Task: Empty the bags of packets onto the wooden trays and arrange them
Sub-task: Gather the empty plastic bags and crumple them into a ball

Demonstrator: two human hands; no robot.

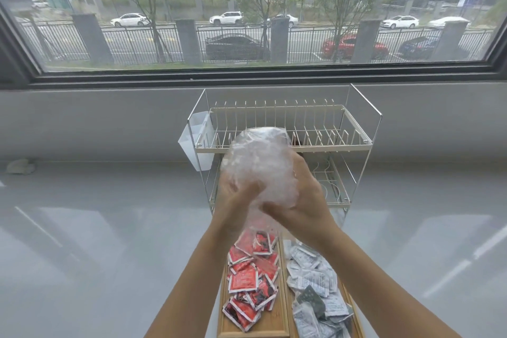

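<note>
Both hands, left hand [238, 195] and right hand [297, 206], grip the crumpled clear plastic bag [260, 164] at frame centre, fingers curled around it. It appears emptied. Red packets [251, 277] heap on the lower-centre wooden tray [274, 324]; careless arranging may spill them over its low rim.

You held one clear plastic bag [260, 167] between your two hands — the left hand [237, 195] and the right hand [299, 200]. Below your wrists lay two wooden trays: the left tray [255, 329] under your left forearm, the right tray [356, 324] under your right. The red packets [251, 277] formed one heap — too overlapped for you to count exactly, well over a dozen. The white packets [312, 277] formed a second heap, likewise too jumbled to number. Beyond your hands stood one wire rack [282, 143] with two tiers, and one white cup [196, 143] hung on it.
</note>
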